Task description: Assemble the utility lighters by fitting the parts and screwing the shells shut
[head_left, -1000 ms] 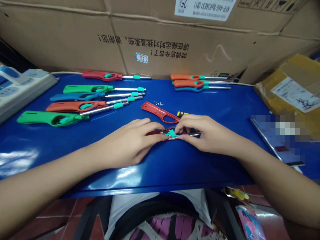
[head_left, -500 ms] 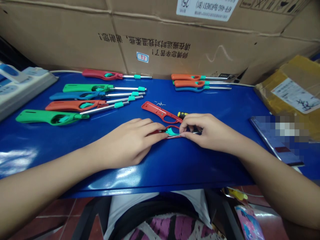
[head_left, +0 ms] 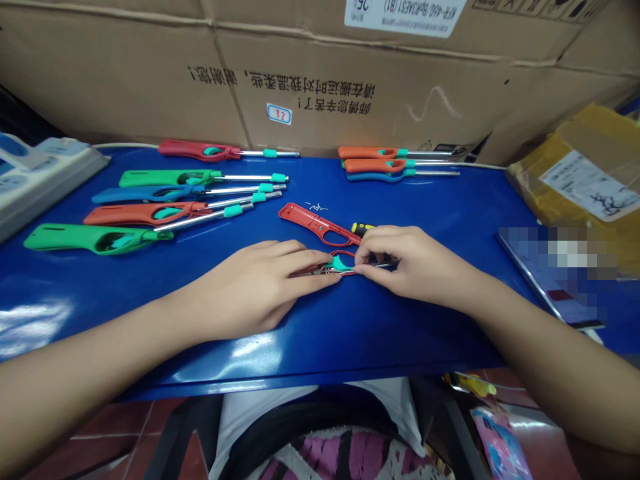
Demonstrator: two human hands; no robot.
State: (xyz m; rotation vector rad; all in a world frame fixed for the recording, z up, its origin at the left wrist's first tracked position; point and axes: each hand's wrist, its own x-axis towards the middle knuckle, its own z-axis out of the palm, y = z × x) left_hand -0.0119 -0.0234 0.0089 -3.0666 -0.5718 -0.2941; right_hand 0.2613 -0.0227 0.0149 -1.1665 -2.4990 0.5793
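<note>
A red lighter half with a teal trigger lies open on the blue table. My left hand lies over its handle end, fingers closed down on it. My right hand pinches the metal tube end beside the teal trigger. Just behind lies a loose red lighter shell. A yellow and black screwdriver handle peeks out behind my right hand. A small metal spring rests near the shell.
Several finished long-nosed lighters in green, blue and red lie at the left, three more at the back. Cardboard boxes wall the rear. A white power strip is at far left, a yellow parcel and flat card at right.
My right hand's fingers have shifted slightly left along the red lighter half, closing in at the teal trigger. The left hand stays pressed on the handle.
</note>
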